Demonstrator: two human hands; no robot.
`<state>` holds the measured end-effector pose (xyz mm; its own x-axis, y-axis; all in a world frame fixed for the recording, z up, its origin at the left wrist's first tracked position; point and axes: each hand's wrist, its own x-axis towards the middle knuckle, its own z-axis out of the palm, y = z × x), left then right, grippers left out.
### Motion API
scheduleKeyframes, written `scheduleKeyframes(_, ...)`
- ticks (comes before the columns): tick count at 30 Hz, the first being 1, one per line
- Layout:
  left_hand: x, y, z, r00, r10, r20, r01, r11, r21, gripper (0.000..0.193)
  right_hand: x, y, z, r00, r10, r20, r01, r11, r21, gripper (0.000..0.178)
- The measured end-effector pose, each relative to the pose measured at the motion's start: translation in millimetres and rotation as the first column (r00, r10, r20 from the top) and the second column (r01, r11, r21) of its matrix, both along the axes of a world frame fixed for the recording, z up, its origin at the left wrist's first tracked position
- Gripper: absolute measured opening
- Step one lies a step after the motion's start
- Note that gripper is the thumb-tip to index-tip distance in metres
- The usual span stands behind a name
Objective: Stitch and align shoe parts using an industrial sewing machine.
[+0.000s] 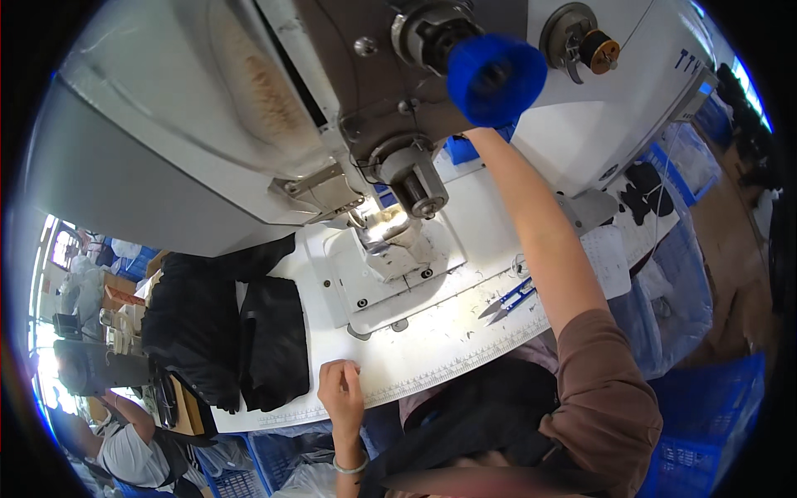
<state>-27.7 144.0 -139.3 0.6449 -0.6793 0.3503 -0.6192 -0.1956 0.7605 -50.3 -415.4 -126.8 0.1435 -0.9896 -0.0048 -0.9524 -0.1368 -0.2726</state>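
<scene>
Loosely curled at the table's front edge is my left hand (340, 390), with nothing visible in its fingers. My right forearm (535, 216) reaches up past the sewing machine (398, 241) on its right side. The machine's head and a blue cup-shaped part (496, 80) hide the fingers of my right hand. Blue-handled thread snips (508, 300) lie on the white table (415, 344) beneath that forearm. Left of the needle area is a pile of black cloth (199, 324), with a separate black piece (274, 344) next to it.
A ruler strip (432, 378) runs along the table's front edge. Small black pieces (643, 192) lie at the far right. Blue crates (706, 415) stand below on the right, and another crate (232, 477) at the lower left. A co-worker (137, 448) sits at the left.
</scene>
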Motion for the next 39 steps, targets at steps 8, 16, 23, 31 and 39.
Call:
scheduleKeyframes(8, 4, 3, 3, 0.990, -0.017, -0.137, 0.012, 0.999, -0.037, 0.016, -1, -3, -3, 0.999, 0.029, -0.024, -0.031, 0.998, -0.063, 0.070)
scheduleKeyframes(16, 7, 5, -1, 0.991, -0.019, -0.134, 0.014, 0.999, -0.035, 0.016, -3, -4, -9, 0.979, 0.184, -0.087, -0.200, 0.948, -0.248, 0.048)
scheduleKeyframes(23, 6, 4, 3, 0.984, -0.061, -0.166, 0.052, 0.997, -0.058, 0.015, -33, -48, -14, 0.868, 0.412, -0.276, -0.496, 0.714, -0.494, 0.040)
scheduleKeyframes(31, 5, 6, 3, 0.982, -0.048, -0.182, 0.040, 0.998, -0.052, 0.015, -18, -30, 27, 0.805, 0.469, -0.364, -0.593, 0.658, -0.463, 0.031)
scheduleKeyframes(39, 9, 8, 0, 0.979, -0.046, -0.199, 0.037, 0.998, -0.047, 0.016, -3, -4, 57, 0.929, 0.331, -0.167, -0.366, 0.895, -0.257, 0.029)
